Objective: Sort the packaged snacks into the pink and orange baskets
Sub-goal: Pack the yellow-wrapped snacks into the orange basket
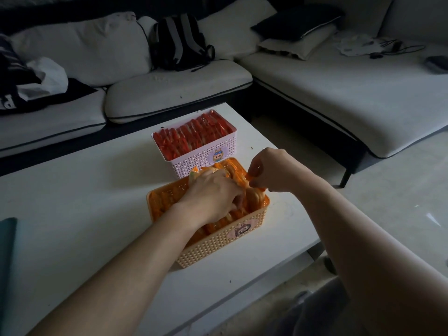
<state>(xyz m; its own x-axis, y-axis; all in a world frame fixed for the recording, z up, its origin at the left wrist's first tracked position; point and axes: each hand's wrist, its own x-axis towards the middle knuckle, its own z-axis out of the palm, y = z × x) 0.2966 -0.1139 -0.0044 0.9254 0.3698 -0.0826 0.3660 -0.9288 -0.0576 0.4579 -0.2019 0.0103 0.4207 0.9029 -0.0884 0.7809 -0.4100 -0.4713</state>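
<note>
The orange basket (218, 246) stands on the white table near me, holding several orange-wrapped snacks (232, 169). Behind it the pink basket (194, 163) is packed with upright rows of red-wrapped snacks (191, 134). My left hand (211, 195) reaches down into the orange basket, its fingers closed among the orange packets there. My right hand (271, 170) hovers over the basket's right rim and pinches the edge of an orange snack packet (253, 177) between its fingertips. Most of the basket's contents are hidden under my left hand.
The white table (84, 202) stretches left and toward me; a dark green object (6, 251) lies at its left edge. A white sofa (169, 90) with a black backpack (179, 42) and cushions runs behind and to the right. Bare floor (400, 202) lies right of the table.
</note>
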